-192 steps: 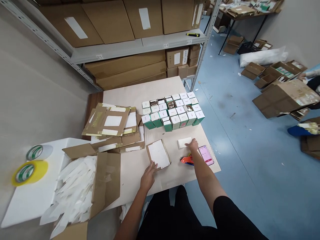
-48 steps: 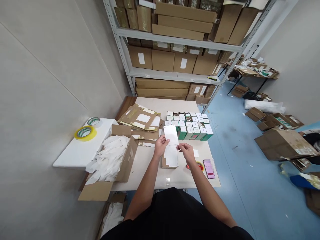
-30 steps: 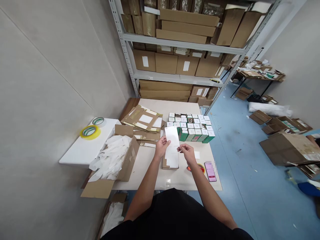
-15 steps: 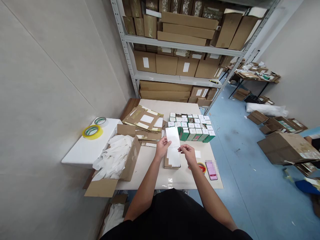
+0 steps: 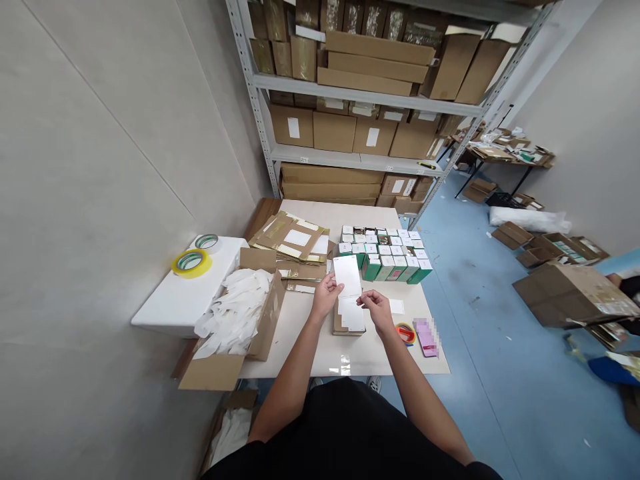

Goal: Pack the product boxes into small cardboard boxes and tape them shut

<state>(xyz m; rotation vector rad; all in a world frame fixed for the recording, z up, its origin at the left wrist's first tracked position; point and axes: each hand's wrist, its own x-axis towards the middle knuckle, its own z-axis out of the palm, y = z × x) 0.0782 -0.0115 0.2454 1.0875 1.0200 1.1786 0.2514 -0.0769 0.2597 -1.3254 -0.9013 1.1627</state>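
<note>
A white paper sheet (image 5: 347, 276), which looks like a label with a crease across it, is held up over a small cardboard box (image 5: 339, 325). My left hand (image 5: 327, 293) grips its left edge between thumb and fingers. At the crease on the right side, the fingertips of my right hand (image 5: 376, 308) pinch the paper. Below the crease the lower part of the sheet hangs over the box top; whether the two parts are still joined is too small to tell. Close to my right hand lie a white card (image 5: 397, 307) and a yellow-and-red tape roll (image 5: 406, 334).
Rows of green-and-white boxes (image 5: 395, 260) stand behind my hands. Flattened cardboard (image 5: 295, 240) lies at the back left. An open carton (image 5: 265, 327) of white material and a yellow tape roll (image 5: 191, 264) are at left. A pink-screened phone (image 5: 425, 337) lies near the right edge.
The view has shifted slightly. The sheet now bends at the crease, its lower part offset from the upper. Both hands keep about the same grip.
</note>
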